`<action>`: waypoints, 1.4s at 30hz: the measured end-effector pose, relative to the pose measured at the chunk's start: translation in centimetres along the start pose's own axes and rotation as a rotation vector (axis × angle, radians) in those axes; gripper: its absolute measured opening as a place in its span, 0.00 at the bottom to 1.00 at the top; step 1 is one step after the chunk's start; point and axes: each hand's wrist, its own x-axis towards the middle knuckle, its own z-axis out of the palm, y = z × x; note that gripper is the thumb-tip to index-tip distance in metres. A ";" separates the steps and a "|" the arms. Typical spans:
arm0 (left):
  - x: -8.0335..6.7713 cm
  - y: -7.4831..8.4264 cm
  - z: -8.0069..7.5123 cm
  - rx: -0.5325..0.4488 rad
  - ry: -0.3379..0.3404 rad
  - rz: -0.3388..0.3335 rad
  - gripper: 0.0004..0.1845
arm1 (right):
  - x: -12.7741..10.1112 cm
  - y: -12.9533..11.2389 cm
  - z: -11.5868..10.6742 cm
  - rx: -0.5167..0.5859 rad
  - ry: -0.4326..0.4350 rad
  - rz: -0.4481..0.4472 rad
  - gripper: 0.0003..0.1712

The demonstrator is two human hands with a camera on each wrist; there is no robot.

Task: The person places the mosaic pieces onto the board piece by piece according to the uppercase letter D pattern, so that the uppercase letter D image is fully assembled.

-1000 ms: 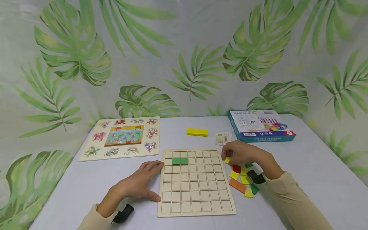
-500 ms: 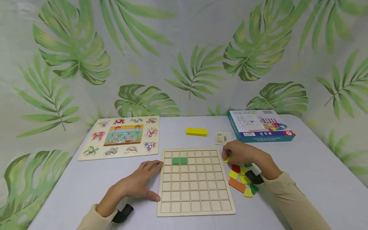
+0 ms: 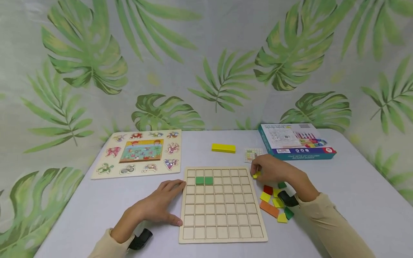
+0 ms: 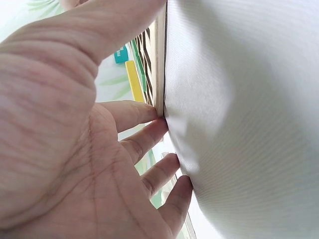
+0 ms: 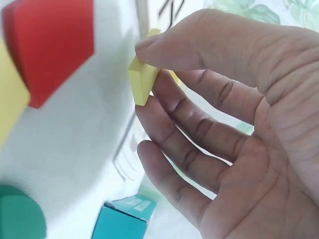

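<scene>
The right hand [image 3: 272, 171] pinches a small yellow square tile [image 5: 143, 79] between thumb and fingers, just off the far right corner of the pale wooden grid board [image 3: 222, 204]; loose red, yellow, orange and green tiles [image 3: 274, 202] lie on the white table [image 3: 355, 193] near that wrist; the left hand [image 3: 158, 206] lies flat, fingers straight, pressed against the board's left edge; two green square tiles [image 3: 204, 180] sit in the grid's second row; farther off lie a yellow rectangular block [image 3: 223, 148] and a blue box [image 3: 295, 141].
</scene>
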 end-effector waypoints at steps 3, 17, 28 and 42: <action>0.0 0.1 0.0 0.005 0.006 -0.006 0.61 | 0.0 -0.1 -0.4 -0.025 0.024 -0.033 0.08; 0.0 -0.2 0.0 0.023 0.009 -0.004 0.62 | 1.3 -2.6 -0.2 -0.034 0.045 -0.129 0.07; 0.0 -0.2 -0.1 0.006 0.006 0.007 0.61 | 2.9 -5.3 0.3 -0.030 0.026 -0.215 0.04; 0.1 -0.2 0.0 0.010 0.003 0.006 0.62 | 4.5 -7.6 1.9 -0.042 -0.010 -0.318 0.02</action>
